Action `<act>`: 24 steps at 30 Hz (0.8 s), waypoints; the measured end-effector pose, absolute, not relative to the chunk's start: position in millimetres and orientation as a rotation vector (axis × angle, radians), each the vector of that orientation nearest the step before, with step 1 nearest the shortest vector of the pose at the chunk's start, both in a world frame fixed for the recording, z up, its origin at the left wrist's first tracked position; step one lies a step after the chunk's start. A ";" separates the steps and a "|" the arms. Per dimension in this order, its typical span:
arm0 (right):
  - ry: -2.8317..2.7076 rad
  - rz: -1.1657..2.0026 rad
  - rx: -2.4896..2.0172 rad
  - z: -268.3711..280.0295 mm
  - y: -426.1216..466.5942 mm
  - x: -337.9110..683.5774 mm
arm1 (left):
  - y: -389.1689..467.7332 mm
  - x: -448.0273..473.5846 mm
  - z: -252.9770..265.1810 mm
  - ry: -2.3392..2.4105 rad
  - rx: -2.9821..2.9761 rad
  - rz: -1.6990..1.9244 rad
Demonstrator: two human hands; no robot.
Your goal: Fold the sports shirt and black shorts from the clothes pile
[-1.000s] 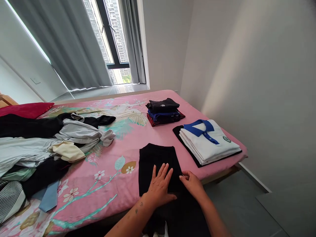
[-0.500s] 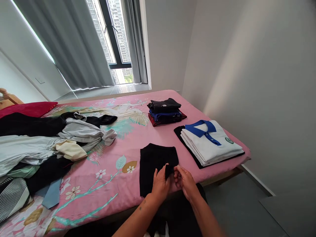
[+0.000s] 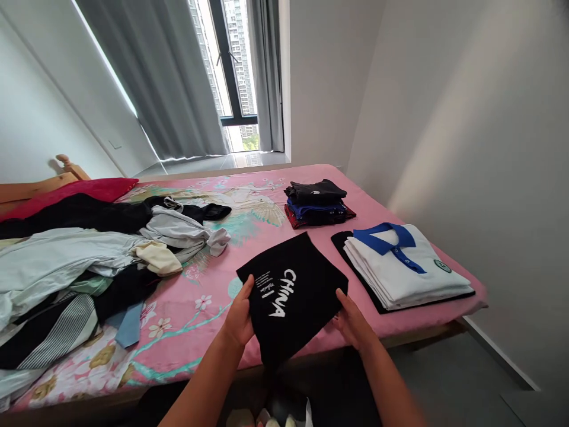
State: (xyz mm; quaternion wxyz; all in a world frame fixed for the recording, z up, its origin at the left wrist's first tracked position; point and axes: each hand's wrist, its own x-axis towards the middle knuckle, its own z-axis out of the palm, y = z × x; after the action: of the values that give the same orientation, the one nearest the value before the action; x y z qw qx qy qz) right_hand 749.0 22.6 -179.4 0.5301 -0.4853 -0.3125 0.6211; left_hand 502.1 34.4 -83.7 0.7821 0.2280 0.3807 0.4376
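A folded black garment (image 3: 306, 290) with white "CHINA" lettering is held up at a slant over the bed's front edge. Its left side is gripped by my left hand (image 3: 240, 315), thumb on top near the small white print. On the opposite corner, my right hand (image 3: 354, 323) pinches the cloth, with thumb above and fingers partly hidden beneath. Right of it, a stack of white polo shirts (image 3: 400, 273) with a blue collar on top rests on a black piece of cloth (image 3: 340, 240).
Dark folded clothes (image 3: 316, 193) are stacked farther back on the pink floral bedsheet (image 3: 249, 246). A loose heap of clothes (image 3: 89, 249) spreads over the left side, near a red pillow (image 3: 104, 190). A wall (image 3: 466, 148) runs along the right.
The black garment has been lifted off the bed and turned, so its white lettering now shows. My hands have moved apart to opposite sides of it. The view has shifted left.
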 end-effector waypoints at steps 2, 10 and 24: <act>-0.686 1.642 -1.128 -182.9 22.1 747.2 | 28.0 477.7 -119.6 0.836 0.482 0.991; -0.495 1.620 -1.282 -201.2 24.5 737.8 | -8.7 446.5 -182.6 0.918 0.297 1.159; -0.560 1.908 -1.255 -202.7 -44.3 699.2 | -83.6 504.6 -190.9 1.118 0.283 0.983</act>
State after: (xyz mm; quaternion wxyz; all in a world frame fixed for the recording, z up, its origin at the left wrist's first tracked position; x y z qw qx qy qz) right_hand 699.2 -44.3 -202.7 0.3850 -0.4925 -0.2199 0.7489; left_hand 504.6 -83.6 -190.9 0.7265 0.1284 0.5070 0.4457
